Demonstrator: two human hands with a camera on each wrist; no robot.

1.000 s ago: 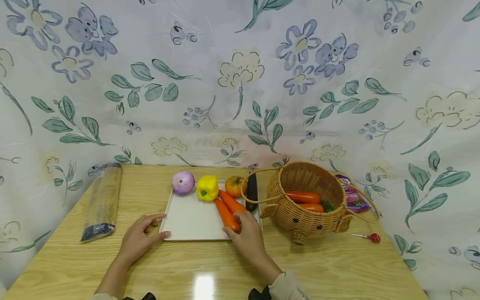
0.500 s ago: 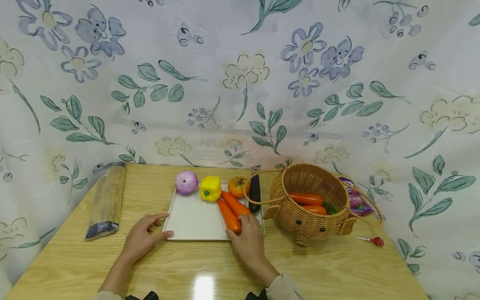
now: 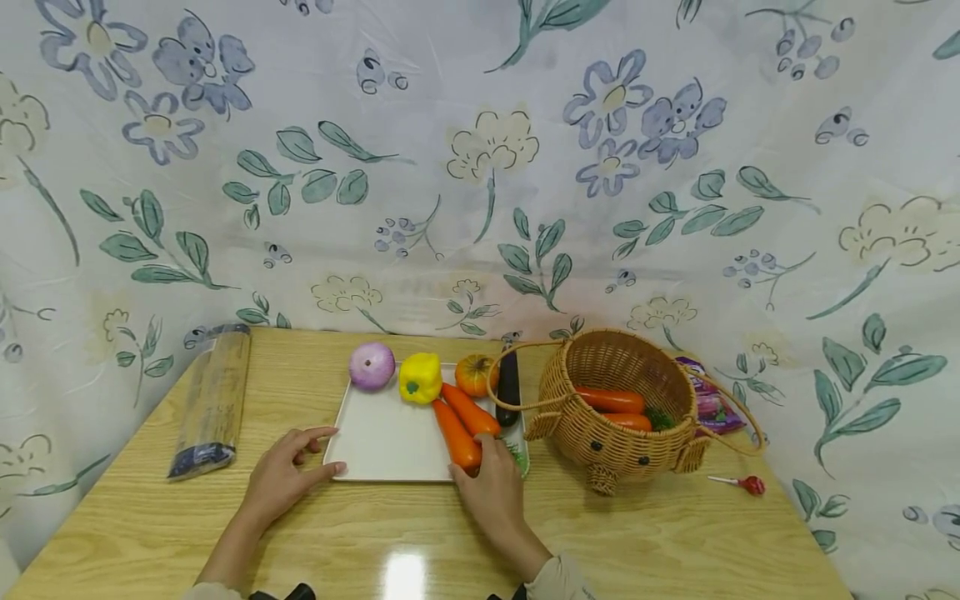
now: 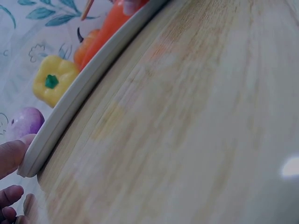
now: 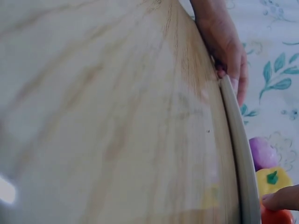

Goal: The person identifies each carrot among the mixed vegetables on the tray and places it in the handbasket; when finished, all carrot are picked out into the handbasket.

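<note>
The left hand, thumb and fingers spread, touches the near-left corner of the white tray. On the tray's right side, the right hand pinches the wide end of the nearer carrot, probably light, stiff and slick, best held there.

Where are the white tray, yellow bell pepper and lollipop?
White tray (image 3: 382,442), head view: its bare floor.
Yellow bell pepper (image 3: 422,372), head view: its yellow body.
Lollipop (image 3: 752,485), head view: its red candy end.
</note>
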